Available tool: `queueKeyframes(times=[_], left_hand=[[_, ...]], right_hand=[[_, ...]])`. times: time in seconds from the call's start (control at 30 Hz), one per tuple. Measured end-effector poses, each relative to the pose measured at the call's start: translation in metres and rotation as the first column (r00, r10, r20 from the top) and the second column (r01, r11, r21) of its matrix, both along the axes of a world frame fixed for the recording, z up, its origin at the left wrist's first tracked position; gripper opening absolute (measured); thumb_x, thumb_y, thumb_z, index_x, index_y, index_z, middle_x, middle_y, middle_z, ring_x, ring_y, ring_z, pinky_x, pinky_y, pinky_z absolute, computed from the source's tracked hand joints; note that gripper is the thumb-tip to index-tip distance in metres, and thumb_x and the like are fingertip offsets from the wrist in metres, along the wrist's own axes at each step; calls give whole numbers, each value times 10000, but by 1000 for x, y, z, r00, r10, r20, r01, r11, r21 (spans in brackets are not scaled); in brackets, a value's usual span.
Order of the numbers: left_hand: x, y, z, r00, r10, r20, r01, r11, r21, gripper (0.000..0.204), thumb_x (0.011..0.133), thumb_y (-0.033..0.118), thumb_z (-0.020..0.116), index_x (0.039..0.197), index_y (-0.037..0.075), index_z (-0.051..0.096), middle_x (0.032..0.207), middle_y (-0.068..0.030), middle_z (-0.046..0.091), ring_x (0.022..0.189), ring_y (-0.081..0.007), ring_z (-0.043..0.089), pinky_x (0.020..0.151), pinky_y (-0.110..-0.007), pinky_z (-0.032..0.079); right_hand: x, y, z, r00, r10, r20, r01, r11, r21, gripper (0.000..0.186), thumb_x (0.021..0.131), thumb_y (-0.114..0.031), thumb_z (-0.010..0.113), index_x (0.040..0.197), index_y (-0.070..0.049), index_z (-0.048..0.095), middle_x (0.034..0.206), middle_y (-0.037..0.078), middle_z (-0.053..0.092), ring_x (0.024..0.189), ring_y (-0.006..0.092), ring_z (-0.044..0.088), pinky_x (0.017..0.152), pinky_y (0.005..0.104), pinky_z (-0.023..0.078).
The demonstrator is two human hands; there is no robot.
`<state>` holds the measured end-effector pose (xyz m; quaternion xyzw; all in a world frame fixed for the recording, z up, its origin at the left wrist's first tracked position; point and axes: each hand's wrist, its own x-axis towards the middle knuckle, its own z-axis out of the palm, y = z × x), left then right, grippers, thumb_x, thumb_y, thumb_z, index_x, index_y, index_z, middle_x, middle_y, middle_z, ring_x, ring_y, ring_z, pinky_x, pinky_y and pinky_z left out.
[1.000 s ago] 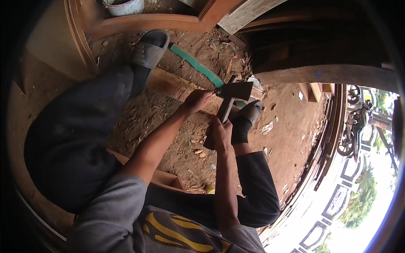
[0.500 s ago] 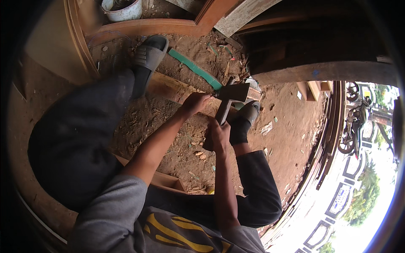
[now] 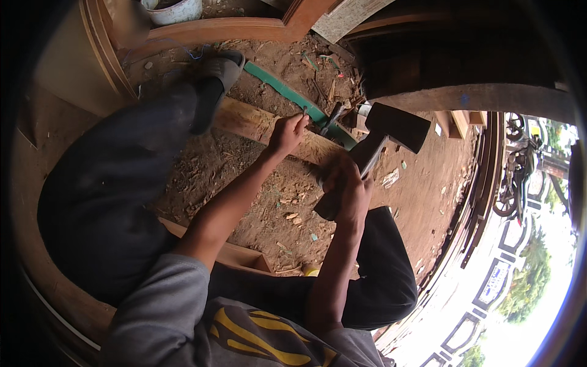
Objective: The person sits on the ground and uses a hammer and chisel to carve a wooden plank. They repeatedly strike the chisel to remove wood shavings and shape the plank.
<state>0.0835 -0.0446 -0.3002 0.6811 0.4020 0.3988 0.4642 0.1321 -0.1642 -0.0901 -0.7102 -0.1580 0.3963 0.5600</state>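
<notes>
Gripping mallet [image 3: 398, 128] by its handle in closed right hand [image 3: 354, 194], seemingly for leverage; pinching unidentifiable small object [image 3: 305, 111] with left hand [image 3: 286, 136] near plank [image 3: 247, 122], apparently for precision.

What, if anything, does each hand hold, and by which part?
Right hand: the mallet, by its handle. Left hand: a small dark piece, pinched; too small to tell what, or which end.

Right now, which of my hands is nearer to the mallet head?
Your right hand: it grips the handle below the mallet head. Your left hand is farther off, left of the head.
</notes>
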Motion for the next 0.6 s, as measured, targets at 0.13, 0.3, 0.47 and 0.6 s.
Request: queueKeyframes(times=[0.13, 0.3, 0.47, 0.6], left_hand=[[-1, 7, -2, 992, -98, 75, 100, 995, -27, 204, 929, 166, 540, 915, -14, 635, 664, -97, 637, 577, -139, 599, 532, -289, 464], [-14, -14, -7, 976, -218, -23, 220, 971, 98, 225, 911, 149, 565, 793, -42, 564, 569, -167, 497, 465, -170, 422, 472, -343, 366], [-20, -12, -16, 972, -225, -64, 232, 963, 136, 178, 900, 122, 566, 819, -36, 566, 574, -185, 496, 451, -204, 425, 467, -344, 367], [-22, -20, -12, 970, -235, -54, 240, 963, 123, 148, 893, 112, 567, 844, -28, 575, 623, -199, 544, 504, -269, 529, 495, -368, 405]], right_hand=[[5, -7, -1, 999, -10, -44, 11, 999, 34, 192, 881, -179, 579, 796, -8, 560, 610, 65, 539, 466, 147, 502, 429, 286, 410], [8, -14, 3, 996, -53, -66, 56, 998, 37, 170, 874, -173, 594, 846, -10, 551, 630, 67, 540, 478, 141, 504, 416, 281, 417], [-3, -11, 15, 997, -21, 74, 17, 999, 50, 161, 876, -164, 594, 864, -8, 556, 597, 52, 540, 448, 125, 509, 399, 258, 415], [-12, -10, 1, 980, 64, 186, -72, 997, 41, 170, 884, -164, 569, 786, -26, 553, 546, 13, 508, 429, 83, 466, 396, 245, 368]])
